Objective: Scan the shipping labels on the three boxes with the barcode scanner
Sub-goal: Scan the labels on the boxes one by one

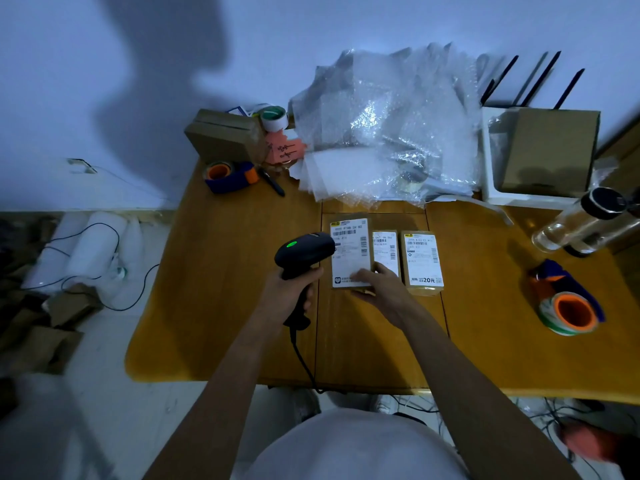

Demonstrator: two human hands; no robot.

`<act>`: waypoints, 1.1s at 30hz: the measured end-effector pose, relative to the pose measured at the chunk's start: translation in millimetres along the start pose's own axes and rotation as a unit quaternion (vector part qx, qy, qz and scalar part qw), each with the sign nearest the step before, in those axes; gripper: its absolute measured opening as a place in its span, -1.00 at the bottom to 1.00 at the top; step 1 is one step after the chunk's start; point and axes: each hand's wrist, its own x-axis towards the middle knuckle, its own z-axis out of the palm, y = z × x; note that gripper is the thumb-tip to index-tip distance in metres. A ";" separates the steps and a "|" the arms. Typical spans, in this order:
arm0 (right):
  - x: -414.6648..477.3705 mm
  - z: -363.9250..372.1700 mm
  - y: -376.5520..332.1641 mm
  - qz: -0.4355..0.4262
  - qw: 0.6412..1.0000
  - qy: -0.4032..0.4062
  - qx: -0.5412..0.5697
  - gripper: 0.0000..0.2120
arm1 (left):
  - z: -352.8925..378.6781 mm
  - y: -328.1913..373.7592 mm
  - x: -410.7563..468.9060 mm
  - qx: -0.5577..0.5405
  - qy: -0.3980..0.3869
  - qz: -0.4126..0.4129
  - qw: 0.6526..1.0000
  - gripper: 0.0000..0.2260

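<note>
Barcode scanner [304, 252] clenched in left hand [289, 296] grip, head over leftmost box [349, 252], right hand [379, 285] resting flat, released, on it

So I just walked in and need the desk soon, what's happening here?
A person is scanning parcels. The left hand grips a black barcode scanner, green light on, its head over the leftmost box of three labelled boxes lined up on the wooden table. The right hand rests on that box's near end. The middle box and right box lie untouched beside it.
</note>
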 end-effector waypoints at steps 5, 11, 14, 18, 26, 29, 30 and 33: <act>8.4 18.3 9.9 0.059 0.998 -0.028 0.002 -0.58 | -8.0 -0.5 2.5 0.003 0.026 -0.010 1.000 -0.84; 14.1 36.5 16.0 0.095 0.992 -0.013 0.083 -0.64 | -17.8 -2.2 8.0 -0.003 0.040 -0.019 0.999 -0.84; 19.9 42.3 20.3 0.123 0.985 0.006 0.119 -0.55 | -17.2 -5.6 8.8 -0.004 0.036 -0.022 0.999 -0.84; 28.9 43.2 25.8 0.137 0.981 0.028 0.137 -0.50 | -16.3 -7.3 9.3 -0.002 0.039 -0.024 0.999 -0.83; 38.5 47.0 32.4 0.128 0.974 0.044 0.183 -0.62 | -23.4 -11.6 15.5 -0.010 0.045 -0.036 0.998 -0.81; 39.0 48.5 34.7 0.129 0.966 0.052 0.216 -0.68 | -26.7 -13.3 17.5 -0.017 0.045 -0.041 0.998 -0.82; 39.3 48.9 35.6 0.131 0.966 0.053 0.217 -0.67 | -27.2 -13.1 17.7 -0.019 0.043 -0.043 0.998 -0.83; 39.6 47.6 38.6 0.133 0.966 0.058 0.212 -0.72 | -28.0 -12.8 17.6 -0.018 0.040 -0.045 0.998 -0.83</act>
